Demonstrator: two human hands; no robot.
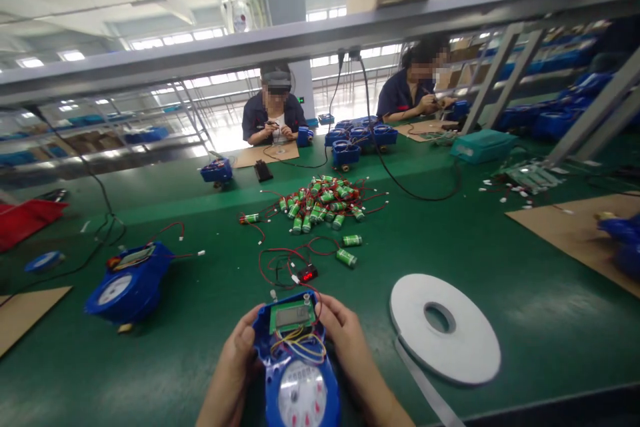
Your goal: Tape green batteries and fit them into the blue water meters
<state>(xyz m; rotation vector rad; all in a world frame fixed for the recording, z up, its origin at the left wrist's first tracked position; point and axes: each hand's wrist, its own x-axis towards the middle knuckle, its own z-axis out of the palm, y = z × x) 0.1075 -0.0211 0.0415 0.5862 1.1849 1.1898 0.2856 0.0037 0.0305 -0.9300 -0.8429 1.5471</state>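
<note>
A blue water meter (301, 387) with an open top box is held low at the centre front. Inside the box show a green circuit board with a grey display (293, 317) and yellow and white wires. My left hand (239, 353) grips the box's left side, and my right hand (345, 340) grips its right side, fingers near a red wire. Just beyond lies a small black module (307, 273) with lit red digits and red and black leads. Two green batteries (346, 258) lie behind it, in front of a heap of green batteries (320, 203).
A big roll of white tape (445, 330) lies at the right. Another blue meter (131, 283) stands at the left. Two people sit across the table beside more blue meters (357, 137). A teal box (483, 145) is at the back right. An overhead shelf (310, 40) crosses the view.
</note>
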